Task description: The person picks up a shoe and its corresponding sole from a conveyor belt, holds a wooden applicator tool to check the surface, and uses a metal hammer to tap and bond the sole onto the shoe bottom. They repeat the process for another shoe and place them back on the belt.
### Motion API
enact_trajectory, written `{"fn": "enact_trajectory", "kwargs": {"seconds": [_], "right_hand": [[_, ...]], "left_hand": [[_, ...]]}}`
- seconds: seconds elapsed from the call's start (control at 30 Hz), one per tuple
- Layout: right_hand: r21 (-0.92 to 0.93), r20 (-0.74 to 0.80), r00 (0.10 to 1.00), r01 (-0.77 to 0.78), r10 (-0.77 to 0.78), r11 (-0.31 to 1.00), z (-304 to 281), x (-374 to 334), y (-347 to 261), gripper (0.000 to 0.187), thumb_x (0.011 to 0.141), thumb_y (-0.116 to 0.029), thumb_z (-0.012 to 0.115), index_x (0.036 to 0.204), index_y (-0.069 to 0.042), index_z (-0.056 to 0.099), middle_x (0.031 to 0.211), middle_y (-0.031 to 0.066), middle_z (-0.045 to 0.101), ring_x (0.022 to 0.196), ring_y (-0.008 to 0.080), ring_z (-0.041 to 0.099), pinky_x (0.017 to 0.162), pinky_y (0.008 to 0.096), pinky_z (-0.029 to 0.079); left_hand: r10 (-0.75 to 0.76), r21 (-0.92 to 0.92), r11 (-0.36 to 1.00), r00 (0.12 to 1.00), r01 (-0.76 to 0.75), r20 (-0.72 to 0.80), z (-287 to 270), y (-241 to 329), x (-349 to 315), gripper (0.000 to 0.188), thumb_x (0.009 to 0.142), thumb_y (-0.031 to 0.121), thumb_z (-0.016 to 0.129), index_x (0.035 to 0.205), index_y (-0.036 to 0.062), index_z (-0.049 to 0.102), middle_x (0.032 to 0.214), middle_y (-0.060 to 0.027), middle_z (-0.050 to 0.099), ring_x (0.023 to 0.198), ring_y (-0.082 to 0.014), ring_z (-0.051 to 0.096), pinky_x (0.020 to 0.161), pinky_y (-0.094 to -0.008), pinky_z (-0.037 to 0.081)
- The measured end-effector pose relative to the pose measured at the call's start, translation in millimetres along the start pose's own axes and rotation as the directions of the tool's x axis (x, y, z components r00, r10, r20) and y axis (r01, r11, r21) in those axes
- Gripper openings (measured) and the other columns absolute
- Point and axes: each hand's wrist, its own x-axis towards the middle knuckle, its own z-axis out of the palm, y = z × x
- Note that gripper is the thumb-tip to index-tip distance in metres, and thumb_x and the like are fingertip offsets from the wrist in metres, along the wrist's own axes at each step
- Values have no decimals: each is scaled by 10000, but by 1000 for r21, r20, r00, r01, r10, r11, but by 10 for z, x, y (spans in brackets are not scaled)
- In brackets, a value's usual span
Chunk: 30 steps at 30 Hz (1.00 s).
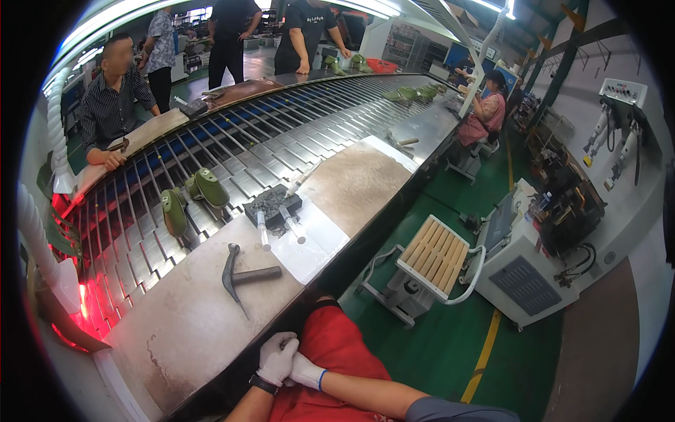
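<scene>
My left hand, in a white glove with a black watch at the wrist, rests over my lap at the table's near edge. Against it lies my right hand, gloved in white with a blue-edged cuff. The left fingers are curled in; those of the right are hidden behind the left hand. No tool shows in either. Beyond them, a hammer with a long, curved, pointed head lies on the brownish board. Farther back are a dark, grainy block and two pale, translucent handle-like pieces on a white sheet.
Green shoe-shaped pieces stand on the slatted metal conveyor. Another hammer lies farther along. To my right are a wooden-slatted seat and a white machine. Several people stand or sit around the conveyor.
</scene>
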Motion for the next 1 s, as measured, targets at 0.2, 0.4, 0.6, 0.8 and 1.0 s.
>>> {"fn": "enact_trajectory", "kwargs": {"seconds": [0.2,0.4,0.6,0.8,1.0], "right_hand": [[-7,-4,1000,0,0,1000,-31,-72,-73,454,1056,-94,542,1504,-55,484,1369,164,633,1287,268,615,1091,395,513],[66,-159,972,186,-174,980,107,69,228,311,1055,-181,581,1334,-48,613,1028,123,739,782,256,750,621,411,608],[-43,-175,947,265,-269,963,91,31,249,317,1038,-175,598,1327,-48,628,1079,130,742,884,253,759,714,406,618],[-1,-155,977,148,-146,989,108,102,217,371,1040,-202,604,1380,-53,606,1149,153,731,960,267,756,775,405,619],[141,-49,995,-84,91,986,-33,-231,-282,370,1053,-214,584,1389,-59,599,1255,173,698,1097,276,728,894,390,598]], "left_hand": [[2,-23,1000,1000,-2,8,16,47,-10,316,925,237,745,1144,15,794,1095,-163,802,1026,-251,769,942,-358,585],[14,-9,1000,1000,-14,1,16,17,-14,318,922,237,747,1147,17,794,1085,-169,805,1014,-256,774,929,-361,592],[13,-11,1000,1000,-13,-2,25,-33,-7,324,921,238,745,1152,16,794,1083,-174,807,1009,-264,780,924,-364,596],[14,-5,1000,1000,-14,-2,13,6,-15,329,921,244,749,1153,15,794,1079,-173,807,1005,-265,780,923,-363,596],[22,-14,1000,1000,-22,1,23,-20,-17,330,925,247,752,1156,15,793,1084,-172,806,1010,-263,778,924,-362,594]]}}
